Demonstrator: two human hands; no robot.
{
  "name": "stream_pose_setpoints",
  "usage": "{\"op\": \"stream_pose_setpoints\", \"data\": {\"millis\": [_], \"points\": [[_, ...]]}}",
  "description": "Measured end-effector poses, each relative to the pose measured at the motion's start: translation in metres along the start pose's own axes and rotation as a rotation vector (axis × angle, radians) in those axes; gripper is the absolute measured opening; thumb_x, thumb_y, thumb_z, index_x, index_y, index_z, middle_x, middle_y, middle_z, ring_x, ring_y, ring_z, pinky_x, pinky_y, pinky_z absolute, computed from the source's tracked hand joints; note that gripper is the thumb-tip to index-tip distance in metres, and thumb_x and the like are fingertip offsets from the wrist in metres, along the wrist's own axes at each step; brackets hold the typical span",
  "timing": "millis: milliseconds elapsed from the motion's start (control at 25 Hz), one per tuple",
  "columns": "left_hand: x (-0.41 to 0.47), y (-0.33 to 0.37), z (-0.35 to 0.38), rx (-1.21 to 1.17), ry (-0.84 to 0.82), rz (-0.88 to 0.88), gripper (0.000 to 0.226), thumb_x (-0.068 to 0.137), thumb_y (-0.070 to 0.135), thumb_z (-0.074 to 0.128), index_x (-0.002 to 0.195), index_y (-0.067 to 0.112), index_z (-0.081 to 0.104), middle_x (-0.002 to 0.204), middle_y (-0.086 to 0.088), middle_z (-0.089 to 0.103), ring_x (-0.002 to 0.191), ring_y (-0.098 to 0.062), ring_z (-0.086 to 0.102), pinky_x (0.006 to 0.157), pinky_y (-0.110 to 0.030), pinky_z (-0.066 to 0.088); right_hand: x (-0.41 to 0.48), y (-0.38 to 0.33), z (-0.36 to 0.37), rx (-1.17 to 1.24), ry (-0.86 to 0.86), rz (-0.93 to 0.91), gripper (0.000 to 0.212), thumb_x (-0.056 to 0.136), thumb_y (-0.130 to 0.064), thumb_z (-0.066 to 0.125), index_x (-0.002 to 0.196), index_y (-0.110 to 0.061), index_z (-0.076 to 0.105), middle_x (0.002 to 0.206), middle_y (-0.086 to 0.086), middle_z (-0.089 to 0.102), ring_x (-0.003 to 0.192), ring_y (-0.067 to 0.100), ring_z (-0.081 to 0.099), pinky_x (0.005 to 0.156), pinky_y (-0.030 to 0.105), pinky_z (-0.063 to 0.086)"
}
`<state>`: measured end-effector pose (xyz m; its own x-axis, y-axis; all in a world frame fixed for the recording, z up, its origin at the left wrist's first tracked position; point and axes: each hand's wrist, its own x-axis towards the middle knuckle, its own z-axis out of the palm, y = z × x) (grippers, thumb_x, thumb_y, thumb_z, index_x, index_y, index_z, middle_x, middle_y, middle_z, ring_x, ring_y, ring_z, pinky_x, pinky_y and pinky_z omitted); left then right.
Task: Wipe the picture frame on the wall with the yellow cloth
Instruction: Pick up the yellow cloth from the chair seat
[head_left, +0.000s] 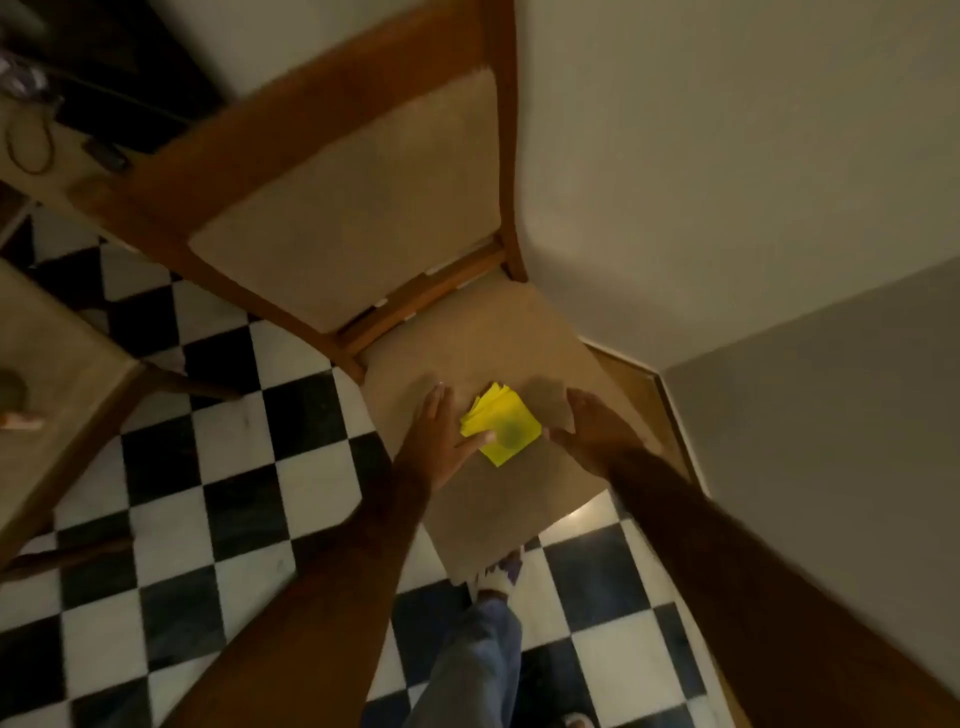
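A single head-worn camera looked steeply down from above, close over the chair (483, 364) at frame centre, with checkered floor (208, 493) lower left and wall (727, 156) upper right.

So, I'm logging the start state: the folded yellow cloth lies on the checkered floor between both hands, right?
Not quite. In the head view the folded yellow cloth lies on the chair seat, not the floor, between the left hand and right hand.
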<state>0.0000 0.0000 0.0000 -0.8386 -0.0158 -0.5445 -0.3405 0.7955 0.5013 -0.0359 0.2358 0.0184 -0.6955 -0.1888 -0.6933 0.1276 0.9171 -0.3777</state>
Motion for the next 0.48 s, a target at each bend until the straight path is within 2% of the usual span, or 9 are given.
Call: {"op": "stream_pose_setpoints", "data": {"millis": [160, 320, 480], "points": [[0.035, -0.016, 0.035, -0.045, -0.043, -0.104, 0.101, 0.083, 0.053, 0.071, 0.157, 0.006, 0.020, 0.165, -0.019, 0.020, 0.152, -0.036, 0.019, 0.123, -0.050, 0.023, 0.035, 0.003, 0.039, 0.130, 0.020, 0.016, 0.078, 0.097, -0.037, 0.056, 0.160, -0.013, 0.018, 0.167, 0.010, 0.026, 0.153, 0.029, 0.027, 0.121, 0.037, 0.025], [0.050, -0.029, 0.069, 0.041, 0.024, -0.055, 0.075, 0.091, 0.041, 0.067, 0.150, 0.006, 0.038, 0.151, -0.023, 0.038, 0.140, -0.038, 0.038, 0.114, -0.045, 0.035, 0.059, 0.000, 0.076, 0.222, 0.019, 0.014, 0.068, 0.096, -0.033, 0.058, 0.155, -0.009, 0.034, 0.159, 0.014, 0.041, 0.147, 0.032, 0.039, 0.118, 0.038, 0.028], [0.064, -0.031, 0.082, -0.064, 0.116, -0.096, 0.047, 0.091, 0.028, 0.068, 0.129, 0.002, 0.058, 0.131, -0.021, 0.056, 0.122, -0.031, 0.053, 0.099, -0.040, 0.045, 0.079, 0.007, 0.082, 0.293, 0.024, 0.037, 0.063, 0.094, -0.027, 0.063, 0.150, -0.008, 0.042, 0.154, 0.014, 0.047, 0.143, 0.031, 0.042, 0.118, 0.037, 0.030]]}}
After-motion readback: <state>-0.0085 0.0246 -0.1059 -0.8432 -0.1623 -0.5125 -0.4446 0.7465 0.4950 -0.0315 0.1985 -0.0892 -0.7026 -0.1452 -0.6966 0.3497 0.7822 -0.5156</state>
